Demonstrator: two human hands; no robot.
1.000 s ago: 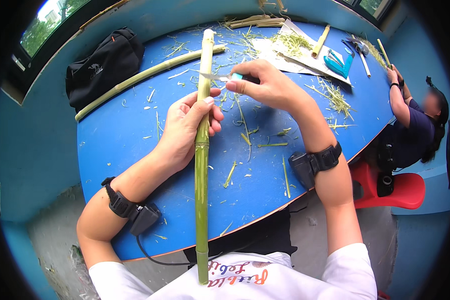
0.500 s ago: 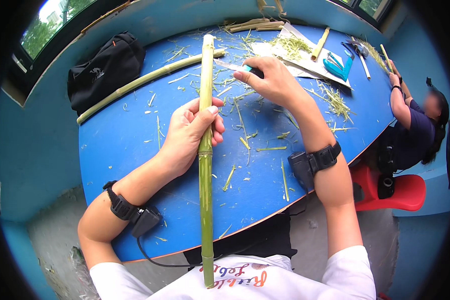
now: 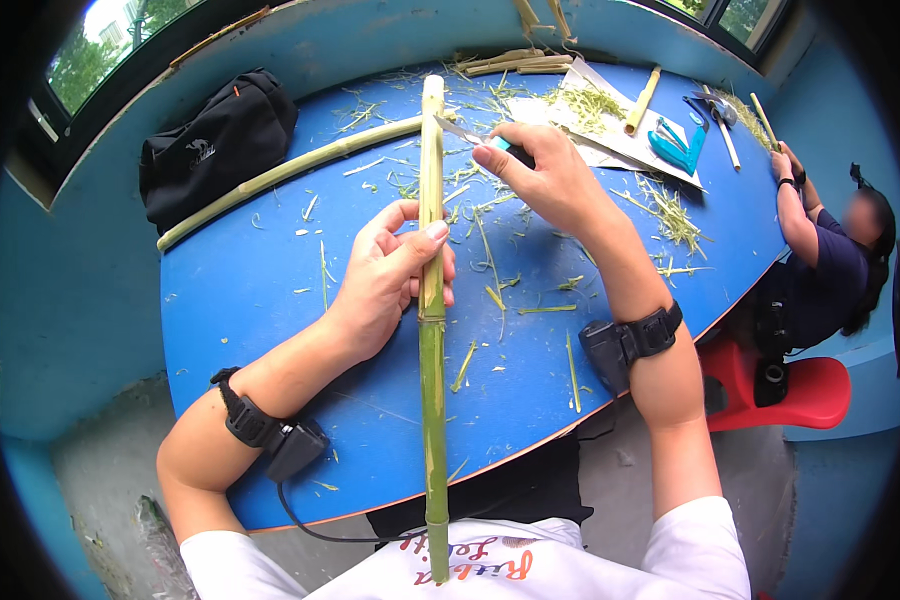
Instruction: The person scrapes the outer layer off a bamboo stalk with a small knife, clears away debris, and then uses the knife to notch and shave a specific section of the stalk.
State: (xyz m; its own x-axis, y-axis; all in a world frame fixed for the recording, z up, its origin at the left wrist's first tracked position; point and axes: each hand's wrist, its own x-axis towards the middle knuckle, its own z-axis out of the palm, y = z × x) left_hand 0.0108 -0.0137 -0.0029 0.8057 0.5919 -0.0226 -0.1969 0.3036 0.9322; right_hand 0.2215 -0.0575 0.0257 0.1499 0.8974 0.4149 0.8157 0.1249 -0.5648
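A long bamboo stalk (image 3: 433, 370) runs from my shirt up over the table, its far half scraped pale and its near half green. My left hand (image 3: 395, 265) is wrapped round it just above a joint, thumb on top. In my right hand (image 3: 545, 170) is a utility knife (image 3: 460, 131) with a turquoise and black handle, mostly hidden by the fingers. Its blade points left, with the tip at or very near the stalk's pale upper part; whether it touches, I cannot tell.
A second bamboo stalk (image 3: 290, 178) lies beside a black bag (image 3: 220, 145). Green shavings (image 3: 675, 215) litter the blue table (image 3: 250, 330). At the right are a sheet of cardboard (image 3: 635, 155), a teal tool (image 3: 676, 145) and a red chair (image 3: 805, 390). A co-worker (image 3: 830, 250) holds a thin stick.
The bamboo stalk and my left hand have shifted slightly right. My right hand with the knife has moved a little nearer, its blade now closer to the stalk.
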